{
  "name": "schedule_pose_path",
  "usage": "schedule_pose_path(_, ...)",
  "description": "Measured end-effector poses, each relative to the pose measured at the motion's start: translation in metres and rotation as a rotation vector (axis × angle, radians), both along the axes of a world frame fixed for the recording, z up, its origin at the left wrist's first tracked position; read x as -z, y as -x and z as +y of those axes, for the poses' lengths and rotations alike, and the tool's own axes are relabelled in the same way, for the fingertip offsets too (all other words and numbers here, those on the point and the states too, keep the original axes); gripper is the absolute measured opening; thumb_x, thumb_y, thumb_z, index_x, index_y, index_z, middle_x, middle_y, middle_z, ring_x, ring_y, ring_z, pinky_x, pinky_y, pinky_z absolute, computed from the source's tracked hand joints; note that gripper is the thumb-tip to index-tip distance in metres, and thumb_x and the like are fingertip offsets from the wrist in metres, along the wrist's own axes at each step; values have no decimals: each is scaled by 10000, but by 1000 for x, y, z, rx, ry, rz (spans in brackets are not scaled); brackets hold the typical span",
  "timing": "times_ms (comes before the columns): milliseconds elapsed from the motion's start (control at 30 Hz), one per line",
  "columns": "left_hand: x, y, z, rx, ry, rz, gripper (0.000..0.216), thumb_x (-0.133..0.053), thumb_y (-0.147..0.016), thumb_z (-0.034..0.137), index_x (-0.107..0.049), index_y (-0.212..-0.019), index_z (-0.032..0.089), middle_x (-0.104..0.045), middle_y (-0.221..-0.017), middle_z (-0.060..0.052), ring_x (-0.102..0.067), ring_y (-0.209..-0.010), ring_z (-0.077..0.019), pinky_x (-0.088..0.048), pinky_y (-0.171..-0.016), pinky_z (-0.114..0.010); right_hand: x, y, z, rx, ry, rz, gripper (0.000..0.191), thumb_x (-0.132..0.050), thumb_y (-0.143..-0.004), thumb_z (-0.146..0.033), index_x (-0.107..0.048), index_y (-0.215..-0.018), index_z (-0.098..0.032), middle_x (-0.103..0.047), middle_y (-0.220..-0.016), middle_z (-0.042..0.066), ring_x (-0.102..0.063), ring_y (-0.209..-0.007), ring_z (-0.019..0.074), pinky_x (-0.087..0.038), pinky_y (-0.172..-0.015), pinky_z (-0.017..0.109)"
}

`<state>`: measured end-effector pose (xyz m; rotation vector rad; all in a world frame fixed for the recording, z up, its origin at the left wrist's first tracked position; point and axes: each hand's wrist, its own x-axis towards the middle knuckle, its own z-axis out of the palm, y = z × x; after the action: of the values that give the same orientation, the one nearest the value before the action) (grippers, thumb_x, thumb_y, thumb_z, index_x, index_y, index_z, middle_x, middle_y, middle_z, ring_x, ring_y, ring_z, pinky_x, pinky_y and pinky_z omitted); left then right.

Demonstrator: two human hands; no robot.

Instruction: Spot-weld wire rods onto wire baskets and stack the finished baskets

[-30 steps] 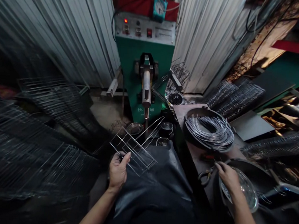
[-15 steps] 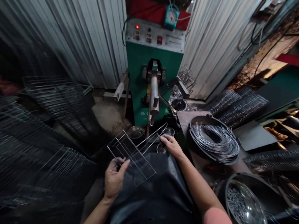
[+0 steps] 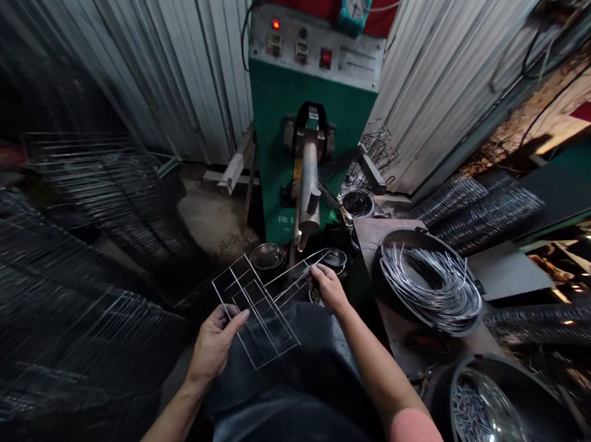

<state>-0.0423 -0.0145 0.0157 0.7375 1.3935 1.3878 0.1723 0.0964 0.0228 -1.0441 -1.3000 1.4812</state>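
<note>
**Clerk:** Nearest entry?
**Holder:** Dark covering [image 3: 293, 414], over my lap. Next, left grip [image 3: 212, 344]: thumb and fingers pinching one outer side of the wire frame [image 3: 254, 310].

**Clerk:** Position of the frame?
**Holder:** In the air above the covering, tilted, its narrow arm pointing away from me.

**Clerk:** Other hand?
**Holder:** Right grip [image 3: 329, 287], farther out, fingertips pinching that narrow arm. Whether a loose piece sits between them too, I cannot tell.

**Clerk:** Handling notes?
**Holder:** Thin metal wire, open grid. By my judgement: light, fairly stiff, a little springy along the arm. Smooth, so a single wire may roll under the thumb. Hardly fragile, though a hard squeeze could bend it out of square. Best hold: outer side wire for the left, narrow arm for the right, both light.

**Clerk:** Beyond?
**Holder:** To my right, a shiny bowl [image 3: 506, 414] of short wire pieces [image 3: 471, 415]. Farther, on the desk [image 3: 367, 231], a pan [image 3: 395, 304] holding a wire coil [image 3: 438, 302]. Ahead, a green machine [image 3: 263, 139], red lamp [image 3: 276, 25] lit. Last, corrugated wall [image 3: 199, 75].
</note>
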Motion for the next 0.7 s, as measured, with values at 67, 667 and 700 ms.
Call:
schedule_pose_path(67,0,2,2,8,16,-16,370,-751,-602,425,-491,-673,172,-447,-552,65,-384,-505,-64,-324,-480,-184,1,4,1,11,33,63,363,-577,-769,-517,-531,-655,-175,-459,-575,-33,-392,-524,86,-310,-520,224)
schedule_pose_path(667,-8,1,23,-44,-4,9,375,-763,-565,429,-518,-676,167,-454,-549,65,-394,-510,-65,-335,-479,-181,-1,14,22,98,94,39,371,-608,-689,-534,-498,-643,-182,-434,-559,-45,-370,-503,86,-282,-481,227)
schedule_pose_path(700,-9,1,25,-43,-7,14,374,-762,-564,430,-520,-670,165,-451,-543,66,-390,-507,-64,-332,-477,-183,-2,15,23,103,103,43,373,-610,-680,-537,-499,-643,-183,-428,-554,-46,-366,-500,86,-278,-476,226)
